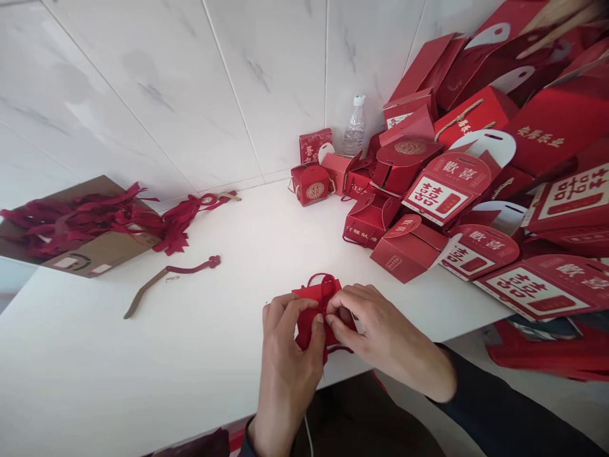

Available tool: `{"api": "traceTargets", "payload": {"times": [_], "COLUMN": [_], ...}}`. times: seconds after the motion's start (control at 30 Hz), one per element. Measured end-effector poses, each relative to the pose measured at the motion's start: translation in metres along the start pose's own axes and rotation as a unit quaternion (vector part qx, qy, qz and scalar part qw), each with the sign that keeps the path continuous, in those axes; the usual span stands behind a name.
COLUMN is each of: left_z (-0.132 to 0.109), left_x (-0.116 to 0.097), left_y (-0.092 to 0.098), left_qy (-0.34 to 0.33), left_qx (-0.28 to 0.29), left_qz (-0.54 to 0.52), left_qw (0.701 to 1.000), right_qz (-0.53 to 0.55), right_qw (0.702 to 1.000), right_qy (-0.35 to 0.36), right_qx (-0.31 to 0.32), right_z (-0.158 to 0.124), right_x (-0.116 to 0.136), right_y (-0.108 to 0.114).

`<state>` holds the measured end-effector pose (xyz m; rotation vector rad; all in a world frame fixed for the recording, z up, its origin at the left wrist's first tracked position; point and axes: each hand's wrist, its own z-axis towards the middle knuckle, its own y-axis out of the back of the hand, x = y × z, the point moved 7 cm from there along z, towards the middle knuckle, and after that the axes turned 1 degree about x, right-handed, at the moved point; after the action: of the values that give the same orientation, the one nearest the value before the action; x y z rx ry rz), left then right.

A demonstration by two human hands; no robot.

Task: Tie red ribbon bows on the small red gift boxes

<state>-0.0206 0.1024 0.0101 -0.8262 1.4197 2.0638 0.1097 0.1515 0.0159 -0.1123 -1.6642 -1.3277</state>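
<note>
A small red gift box (304, 292) lies near the front edge of the white table. Dark red ribbon (327, 287) loops up over its top like a bow. My left hand (291, 346) pinches the ribbon from the left, thumb and forefinger meeting at its middle. From the right, my right hand (375, 317) pinches the same ribbon close to the left fingertips. Both hands cover much of the box, and the exact spot where the fingers meet the ribbon is partly hidden.
Finished red boxes (311, 184) and a water bottle (354, 130) stand by the tiled wall. A large pile of red boxes (440, 190) fills the right side. At left, a cardboard box (109, 257) overflows with red ribbons (80, 222); a loose strip (190, 269) lies nearby.
</note>
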Motion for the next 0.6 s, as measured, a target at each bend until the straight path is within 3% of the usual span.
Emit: {"api": "traceTargets", "payload": {"times": [0.33, 0.5, 0.6], "left_z": [0.0, -0.002, -0.003], "left_x": [0.014, 0.006, 0.003], "left_y": [-0.007, -0.006, -0.007], "left_qy": [0.062, 0.01, -0.002], "left_qx": [0.016, -0.005, -0.001], "left_qz": [-0.034, 0.012, 0.03], "left_qw": [0.997, 1.0, 1.0], "right_qz": [0.034, -0.073, -0.08], "right_qw": [0.999, 0.997, 0.996], "right_qy": [-0.038, 0.037, 0.044], "right_qx": [-0.005, -0.009, -0.001], "right_z": [0.002, 0.016, 0.024], "right_x": [-0.008, -0.001, -0.004], "right_y": [0.003, 0.006, 0.006]}}
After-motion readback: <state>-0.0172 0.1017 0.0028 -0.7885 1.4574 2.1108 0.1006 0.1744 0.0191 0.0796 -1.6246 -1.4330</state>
